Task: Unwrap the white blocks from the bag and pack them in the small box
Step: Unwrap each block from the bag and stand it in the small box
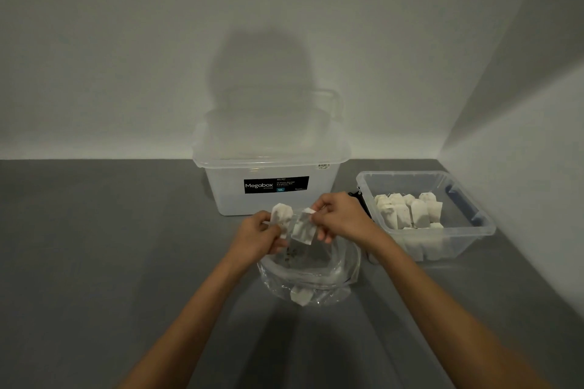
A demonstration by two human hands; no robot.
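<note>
Left grip first: the left hand (257, 232) has its fingers curled and pinches a flat white block with clipped top corners (282, 215), holding it upright; the right hand (339, 218) is likewise curled, its grip pinching the top of a second white block in a thin clear wrapper (302, 227), which hangs tilted just beside the first; the two blocks touch or nearly touch, and I cannot tell which. Both hands are raised above a crumpled clear plastic bag (316, 281) that lies on the grey table (94, 246) about midway between its left and right edges, nearer the front edge than the back; the bag's mouth gapes upward, and one more white block (300, 296) lies inside it at the near side. At the back right corner of the table stands a small clear plastic box without a lid (486, 227), its right side close to the side wall; a row of white blocks (407, 211) stands upright in it, packed against its left and near walls, while the right part shows bare floor. Against the back edge, left of the small box, stands a large translucent storage box with a lid (271, 199), bearing a black label with white lettering (276, 184) on its front; a small dark object (357, 196) shows between the two boxes, too hidden to identify.
</note>
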